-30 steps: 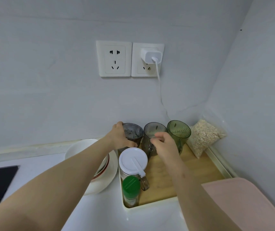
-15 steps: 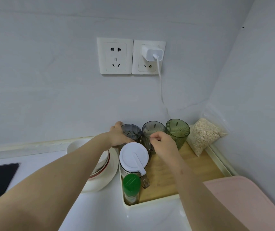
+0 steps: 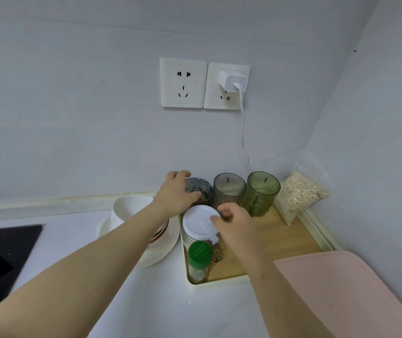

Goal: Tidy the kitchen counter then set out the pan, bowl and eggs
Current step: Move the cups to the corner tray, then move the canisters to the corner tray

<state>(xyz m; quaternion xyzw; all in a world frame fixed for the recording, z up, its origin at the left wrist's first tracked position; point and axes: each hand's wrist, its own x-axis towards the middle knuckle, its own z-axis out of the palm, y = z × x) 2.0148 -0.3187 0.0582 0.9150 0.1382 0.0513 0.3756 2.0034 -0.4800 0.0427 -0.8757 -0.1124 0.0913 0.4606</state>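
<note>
My left hand [image 3: 175,191] grips the rim of a dark grey ribbed cup [image 3: 201,190] at the back left of a wooden tray [image 3: 280,240]. My right hand [image 3: 235,222] hangs with curled fingers over the right edge of a white-lidded jar [image 3: 198,223]; whether it grips the lid is unclear. Beside the grey cup stand a smoky ribbed cup [image 3: 229,189] and a green ribbed cup [image 3: 263,191]. A white bowl [image 3: 129,208] sits stacked on plates left of the tray, partly hidden by my left forearm. No pan or eggs are in view.
A green-capped bottle [image 3: 198,259] stands at the tray's front left. A bag of oats [image 3: 299,196] leans in the corner. A pink board [image 3: 353,293] lies front right, a black cooktop [image 3: 0,252] at the left edge. A charger [image 3: 232,81] hangs its cable behind the cups.
My right hand has let go of the smoky cup's rim and drawn back towards me, over the white-lidded jar. My left hand stays on the grey cup.
</note>
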